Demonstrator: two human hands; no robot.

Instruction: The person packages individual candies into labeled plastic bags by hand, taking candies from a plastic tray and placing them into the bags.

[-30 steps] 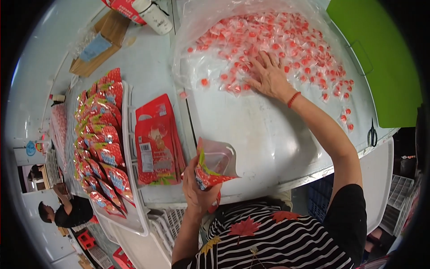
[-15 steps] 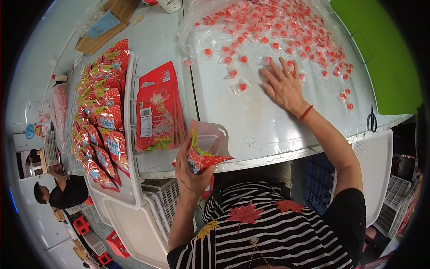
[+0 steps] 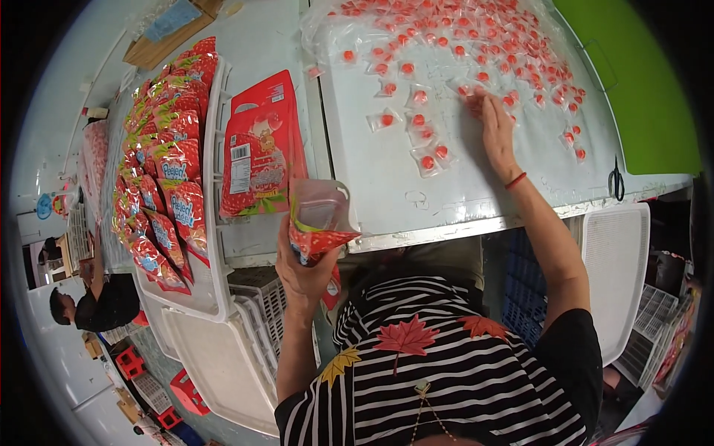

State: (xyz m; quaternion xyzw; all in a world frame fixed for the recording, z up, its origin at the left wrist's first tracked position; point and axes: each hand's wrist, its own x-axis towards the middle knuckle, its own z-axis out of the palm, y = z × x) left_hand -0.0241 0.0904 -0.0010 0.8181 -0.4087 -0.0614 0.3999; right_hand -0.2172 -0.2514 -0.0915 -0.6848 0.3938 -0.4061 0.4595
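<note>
My left hand point(image 3: 303, 275) is wrapped round a red strawberry-print pouch point(image 3: 321, 241) at the table's near edge. The pouch stands with its mouth spread apart and its pale inner lining showing. Over the table my right hand point(image 3: 500, 134) is turned on its side, its fingers stretched out and holding nothing that I can make out. Its fingertips reach several red candies in clear wrappers point(image 3: 474, 95), partly hiding them. To its left lie several loose wrapped candies point(image 3: 426, 161), and a large heap of the same candies point(image 3: 483, 33) spreads across the far side.
A white tray point(image 3: 217, 256) of filled red pouches point(image 3: 178, 160) stands at the left. Beside it lies a stack of flat red pouches point(image 3: 260, 156). Black scissors point(image 3: 616, 181) rest near the right edge, by a green panel point(image 3: 632, 89). Another person point(image 3: 104, 305) is at far left.
My right hand has turned onto its side and shifted slightly right. Several candies now lie nearer, left of it. The held pouch appears a little farther left and up.
</note>
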